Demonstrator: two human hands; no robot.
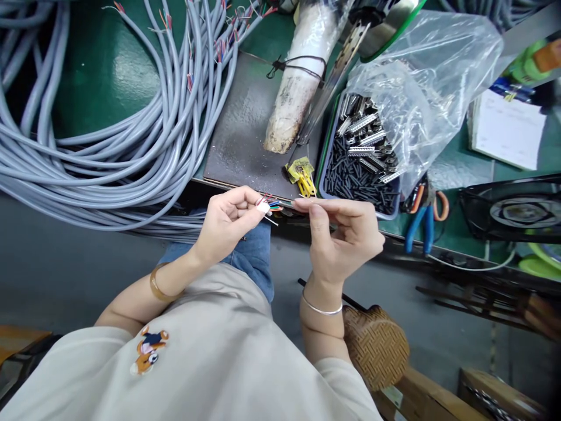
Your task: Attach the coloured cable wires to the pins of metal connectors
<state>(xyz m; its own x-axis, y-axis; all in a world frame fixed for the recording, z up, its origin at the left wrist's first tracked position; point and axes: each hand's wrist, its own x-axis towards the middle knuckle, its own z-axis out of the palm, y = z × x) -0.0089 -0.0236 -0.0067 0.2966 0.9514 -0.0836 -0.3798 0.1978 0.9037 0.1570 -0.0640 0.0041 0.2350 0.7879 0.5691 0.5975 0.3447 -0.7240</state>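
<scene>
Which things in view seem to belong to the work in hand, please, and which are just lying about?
Likely part of the work:
- coloured wires, pinched in the left hand
- grey cables, with similar coloured ends
- metal connectors and small black pieces, close by

Probably just lying about:
- paper pad
- fan
- stool

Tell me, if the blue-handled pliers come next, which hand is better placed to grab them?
Probably the right hand: it's nearer the blue-handled pliers, which lie to its right. The left hand is farther away and pinches the coloured wires.
</scene>
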